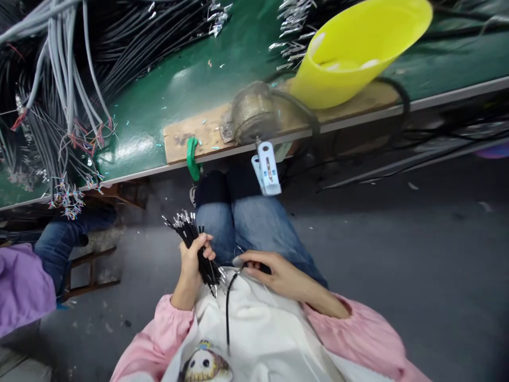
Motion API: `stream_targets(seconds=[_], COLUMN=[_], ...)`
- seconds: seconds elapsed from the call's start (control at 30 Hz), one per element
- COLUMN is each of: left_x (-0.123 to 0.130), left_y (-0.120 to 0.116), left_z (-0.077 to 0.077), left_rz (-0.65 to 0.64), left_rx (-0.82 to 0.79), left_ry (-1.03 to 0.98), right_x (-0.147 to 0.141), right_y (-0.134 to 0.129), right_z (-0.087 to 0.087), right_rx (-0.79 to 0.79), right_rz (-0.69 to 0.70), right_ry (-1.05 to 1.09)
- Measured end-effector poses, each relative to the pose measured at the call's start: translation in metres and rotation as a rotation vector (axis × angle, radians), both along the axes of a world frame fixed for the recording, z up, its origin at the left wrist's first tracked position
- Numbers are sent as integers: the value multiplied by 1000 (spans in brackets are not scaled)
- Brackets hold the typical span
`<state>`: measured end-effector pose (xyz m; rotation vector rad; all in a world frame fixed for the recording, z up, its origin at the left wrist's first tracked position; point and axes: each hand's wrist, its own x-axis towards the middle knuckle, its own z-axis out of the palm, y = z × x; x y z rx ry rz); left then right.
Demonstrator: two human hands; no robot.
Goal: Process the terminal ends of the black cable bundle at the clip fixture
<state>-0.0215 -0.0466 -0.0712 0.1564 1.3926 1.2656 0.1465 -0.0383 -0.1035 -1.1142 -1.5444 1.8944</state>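
Observation:
My left hand [195, 257] is wrapped around a bundle of short black cables [207, 270] with stripped silvery ends, held above my lap. Lower right of it, my right hand [270, 269] is closed around a small black-handled tool [265, 268], whose kind I cannot make out. A single black cable [228, 313] hangs from beside the right fingertips over the white apron [270, 329]. Whether the fingers pinch this cable or the tool grips it is unclear. Something grey [237, 261] shows at the fingertips.
On the green bench [139, 122] lie black cables [159, 48] and grey cables [63, 69]. A motor-like device [254, 111] sits on a wooden board [183, 140], near a green clamp [192, 159], blue clothespin [269, 168] and yellow container [326, 79]. Another person's purple sleeve [26, 286] is at left.

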Motion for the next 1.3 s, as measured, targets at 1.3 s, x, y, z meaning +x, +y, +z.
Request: stream_targets(seconds=[1.3], left_x=[27], left_y=[22], left_z=[49], left_rz=[-196], left_rx=[133], left_ry=[328], right_x=[-17], right_y=[63], right_z=[85], right_rx=[512], right_rz=[-448], right_ry=[69])
